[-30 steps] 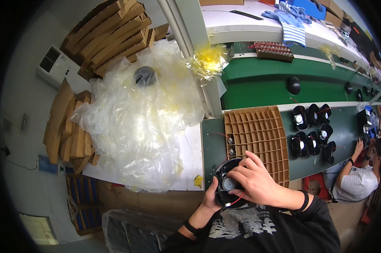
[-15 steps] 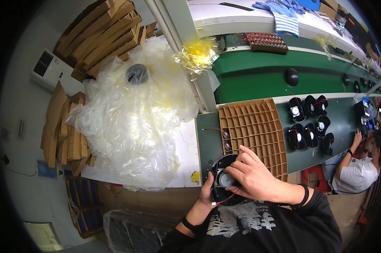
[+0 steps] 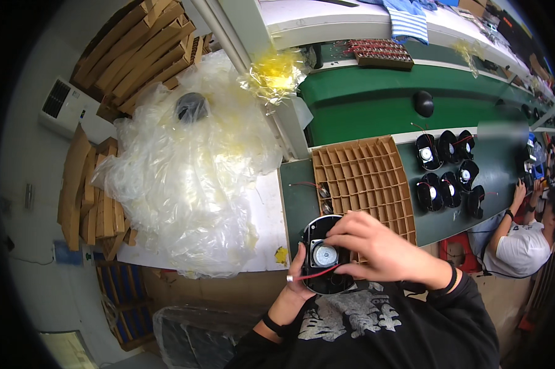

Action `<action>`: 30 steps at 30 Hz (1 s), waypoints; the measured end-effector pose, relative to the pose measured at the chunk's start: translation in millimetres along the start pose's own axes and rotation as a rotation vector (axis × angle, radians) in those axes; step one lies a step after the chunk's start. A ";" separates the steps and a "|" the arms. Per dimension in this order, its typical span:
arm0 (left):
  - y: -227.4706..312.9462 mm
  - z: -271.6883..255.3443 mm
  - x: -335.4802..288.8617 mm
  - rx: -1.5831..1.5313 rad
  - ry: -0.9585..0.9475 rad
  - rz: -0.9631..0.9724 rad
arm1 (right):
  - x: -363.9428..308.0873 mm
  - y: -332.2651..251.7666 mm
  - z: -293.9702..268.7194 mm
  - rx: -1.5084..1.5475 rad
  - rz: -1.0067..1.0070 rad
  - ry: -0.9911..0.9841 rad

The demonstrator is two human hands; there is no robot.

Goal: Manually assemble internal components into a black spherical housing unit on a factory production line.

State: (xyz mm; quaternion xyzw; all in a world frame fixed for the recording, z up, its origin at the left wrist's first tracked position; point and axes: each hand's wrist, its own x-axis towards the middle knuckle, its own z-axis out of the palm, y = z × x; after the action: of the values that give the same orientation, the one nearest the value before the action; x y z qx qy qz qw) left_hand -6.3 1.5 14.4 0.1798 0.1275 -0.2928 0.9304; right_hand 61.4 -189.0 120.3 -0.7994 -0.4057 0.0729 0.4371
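Note:
In my left hand point(image 3: 294, 286) is a round black plastic housing point(image 3: 316, 230), held by its left rim close to my body. Inside it sits a small speaker point(image 3: 324, 254) with a silver round back. My right hand point(image 3: 379, 247) reaches over from the right, fingers and thumb bent around the speaker's right side; its exact contact is partly hidden. A red and black wire point(image 3: 319, 273) runs from near the right thumb across the housing to a white connector. Beyond the housing, a cardboard divider tray point(image 3: 376, 175) lies on the bench, with a couple of speakers in its left cells.
Several black housings with speakers point(image 3: 426, 154) stand on the bench to the right. A green conveyor belt point(image 3: 357, 92) runs behind, carrying a black dome point(image 3: 423, 103). Plastic bags point(image 3: 185, 190) heap on the left table. A co-worker point(image 3: 514, 237) sits at far right.
My right hand has lifted and shifted slightly, uncovering more of the speaker. The wire and connector have swung up and left. The whole view has moved a little.

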 end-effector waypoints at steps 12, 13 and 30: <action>-17.1 11.2 23.6 0.032 -0.165 -0.255 | -42.1 53.7 -10.2 0.114 0.430 -0.030; -19.2 11.2 25.3 0.040 -0.167 -0.280 | -49.3 58.2 -8.9 0.123 0.425 -0.033; -52.6 0.0 67.9 0.373 0.072 -0.182 | -360.0 248.1 -145.5 0.090 0.952 1.267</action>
State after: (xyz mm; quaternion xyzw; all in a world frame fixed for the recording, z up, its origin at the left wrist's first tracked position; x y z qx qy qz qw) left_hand 16.7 -72.6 -22.5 0.3470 0.1201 -0.3874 0.8456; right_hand 37.4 -610.1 -65.1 -0.7577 0.3091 -0.2005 0.5386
